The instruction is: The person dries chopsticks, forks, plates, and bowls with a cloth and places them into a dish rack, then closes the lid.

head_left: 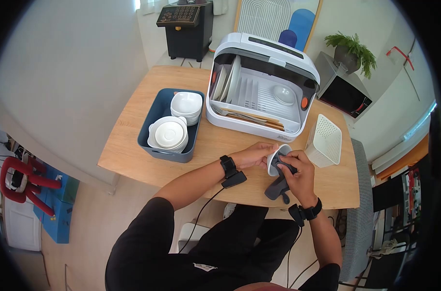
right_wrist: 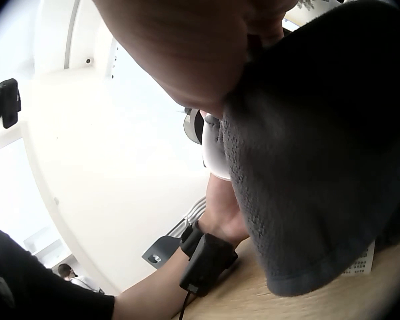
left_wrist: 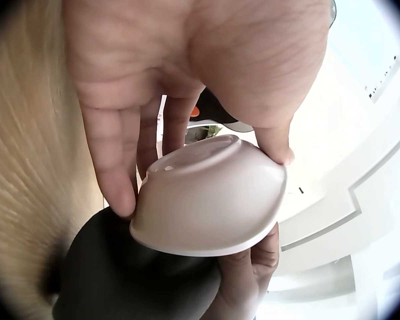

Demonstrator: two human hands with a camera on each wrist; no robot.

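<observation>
My left hand (head_left: 253,156) grips a small white bowl (left_wrist: 210,200) by its outside, fingers on one side and thumb on the other. The bowl is tilted, its opening turned toward my right hand (head_left: 301,175). That hand pinches a dark grey cloth (head_left: 277,188) and presses part of it inside the bowl. The rest of the cloth hangs below the hand, over the table's front edge area. In the right wrist view the cloth hides most of the bowl.
A white dish dryer (head_left: 252,127) with its lid raised holds plates, a small dish (head_left: 283,95) and utensils. Left of it, a blue-grey tub (head_left: 181,157) contains stacked white bowls (head_left: 186,103). A white perforated basket (head_left: 322,145) stands at the right of the wooden table (head_left: 128,145).
</observation>
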